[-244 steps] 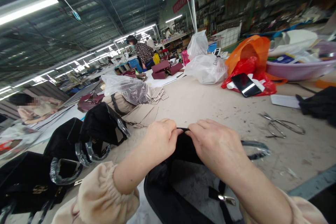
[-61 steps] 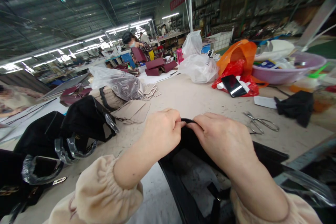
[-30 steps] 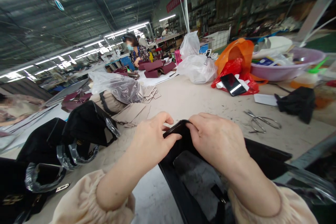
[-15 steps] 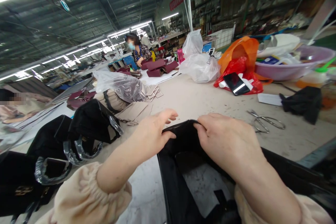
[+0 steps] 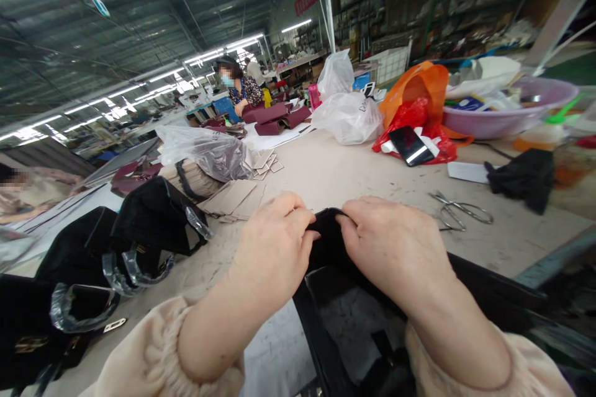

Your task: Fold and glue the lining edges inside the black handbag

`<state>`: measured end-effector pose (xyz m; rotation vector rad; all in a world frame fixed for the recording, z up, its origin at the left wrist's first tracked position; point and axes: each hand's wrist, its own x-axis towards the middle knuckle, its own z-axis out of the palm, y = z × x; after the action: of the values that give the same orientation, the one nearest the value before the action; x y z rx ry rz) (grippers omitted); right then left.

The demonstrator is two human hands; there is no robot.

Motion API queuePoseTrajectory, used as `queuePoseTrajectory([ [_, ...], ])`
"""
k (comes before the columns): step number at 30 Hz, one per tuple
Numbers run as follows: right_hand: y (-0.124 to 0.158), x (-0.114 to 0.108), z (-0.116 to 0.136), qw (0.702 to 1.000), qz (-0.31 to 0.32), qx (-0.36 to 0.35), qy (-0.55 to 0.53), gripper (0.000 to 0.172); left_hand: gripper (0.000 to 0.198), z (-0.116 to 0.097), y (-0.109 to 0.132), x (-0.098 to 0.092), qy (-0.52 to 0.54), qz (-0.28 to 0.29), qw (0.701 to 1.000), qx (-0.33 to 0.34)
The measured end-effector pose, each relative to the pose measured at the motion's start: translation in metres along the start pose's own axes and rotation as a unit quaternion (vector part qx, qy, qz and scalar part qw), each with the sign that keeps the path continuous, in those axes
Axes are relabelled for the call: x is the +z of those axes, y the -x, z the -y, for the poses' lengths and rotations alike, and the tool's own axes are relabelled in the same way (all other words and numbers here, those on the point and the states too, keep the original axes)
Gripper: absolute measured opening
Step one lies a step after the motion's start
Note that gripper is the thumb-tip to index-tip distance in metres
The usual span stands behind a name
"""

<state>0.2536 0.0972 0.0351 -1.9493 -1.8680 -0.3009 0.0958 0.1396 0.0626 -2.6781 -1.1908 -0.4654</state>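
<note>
The left hand (image 5: 278, 243), its thumb and fingers parted half a second ago, has closed to pinch the black bag (image 5: 322, 341) by its rim, beside the likewise pinching right hand (image 5: 393, 243), the bag open below both at the bench (image 5: 354, 170).

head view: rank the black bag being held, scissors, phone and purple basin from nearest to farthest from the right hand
1. Black bag: pinched by the right hand.
2. Scissors: on the table, to its right.
3. Phone: farther across, by the red plastic bag.
4. Purple basin: farthest, beyond and to the right.
</note>
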Motion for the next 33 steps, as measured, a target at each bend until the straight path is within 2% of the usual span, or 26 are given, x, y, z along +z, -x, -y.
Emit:
queuePoseTrajectory([
  [8,0.0,0.001,0.002,1.0,0.01,0.004,-0.014,0.019,0.006,0.006,0.001,0.004,-0.003,-0.021,1.0,-0.016],
  [16,0.0,-0.004,0.007,1.0,0.009,0.003,-0.022,0.019,0.008,0.007,-0.002,0.004,0.016,-0.01,1.0,0.003],
  [19,0.0,-0.003,0.006,1.0,0.008,0.002,-0.022,0.019,0.002,0.008,-0.001,0.002,0.035,-0.004,0.999,-0.009],
  [24,0.0,0.001,0.005,1.0,0.006,0.013,-0.019,0.021,0.016,0.013,0.009,-0.004,0.045,-0.002,0.999,-0.022],
  [33,0.0,-0.002,0.006,1.0,0.013,0.011,-0.027,0.019,0.005,0.013,0.011,-0.007,0.007,-0.002,1.0,0.005],
])
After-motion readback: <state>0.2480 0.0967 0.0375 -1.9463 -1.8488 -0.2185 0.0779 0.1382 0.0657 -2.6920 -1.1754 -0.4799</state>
